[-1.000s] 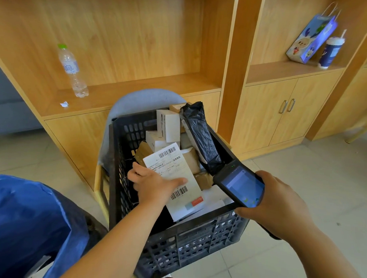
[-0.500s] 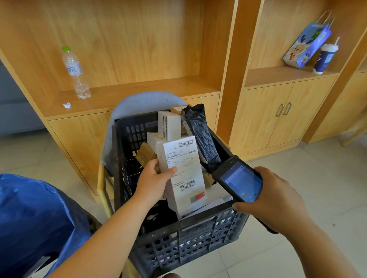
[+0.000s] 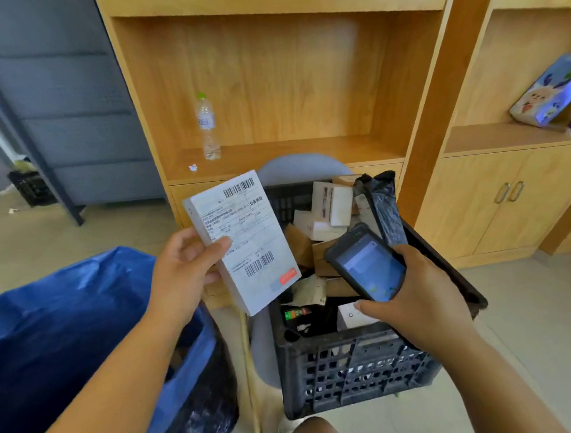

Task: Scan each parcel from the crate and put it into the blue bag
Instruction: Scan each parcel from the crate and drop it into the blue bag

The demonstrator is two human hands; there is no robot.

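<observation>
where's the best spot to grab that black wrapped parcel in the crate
Likely its top end, from above: the black parcel stands nearly upright at the right side of the crate, poking above the boxes that crowd its lower part.

One crate, one blue bag, one bottle

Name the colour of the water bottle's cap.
Green; the bottle cap shows best in the head view.

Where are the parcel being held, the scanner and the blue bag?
white parcel (image 3: 247,232): head view, on its shipping label.
handheld scanner (image 3: 370,271): head view, on its screen.
blue bag (image 3: 55,337): head view, on its outer side.
</observation>
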